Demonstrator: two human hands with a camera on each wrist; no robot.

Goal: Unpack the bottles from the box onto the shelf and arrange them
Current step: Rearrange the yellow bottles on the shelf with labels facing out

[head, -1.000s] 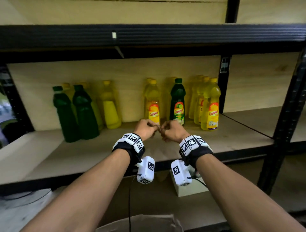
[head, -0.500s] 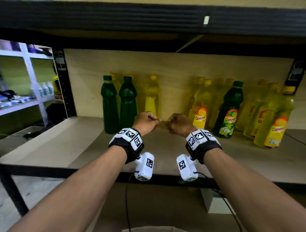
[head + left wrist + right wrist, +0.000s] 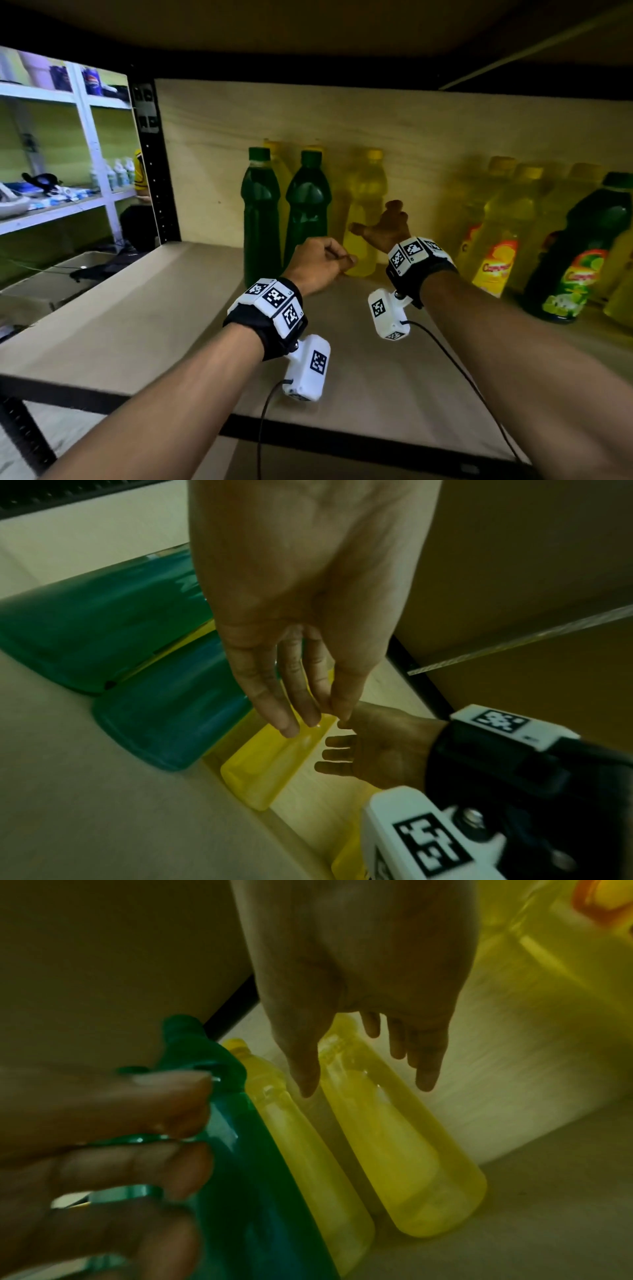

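On the wooden shelf (image 3: 137, 325) two unlabelled green bottles (image 3: 260, 212) stand side by side against the back board, with more yellow bottles behind them. To their right stands a plain yellow bottle (image 3: 364, 192) (image 3: 411, 1164). My right hand (image 3: 387, 222) (image 3: 366, 1088) is spread wide just in front of this yellow bottle, not touching it. My left hand (image 3: 318, 263) (image 3: 318, 721) hovers lower left of it, before the right green bottle (image 3: 308, 205), loosely curled and holding nothing. The box is out of view.
Several labelled yellow bottles (image 3: 493, 246) and a labelled green bottle (image 3: 579, 260) line the back right of the shelf. A black upright post (image 3: 154, 164) bounds the bay at left, with white shelving (image 3: 96, 164) beyond. The upper shelf hangs low overhead.
The view has swung left and closer to the shelf. My hands, fisted and touching before, have parted; the right one has spread and moved forward toward the plain yellow bottle.
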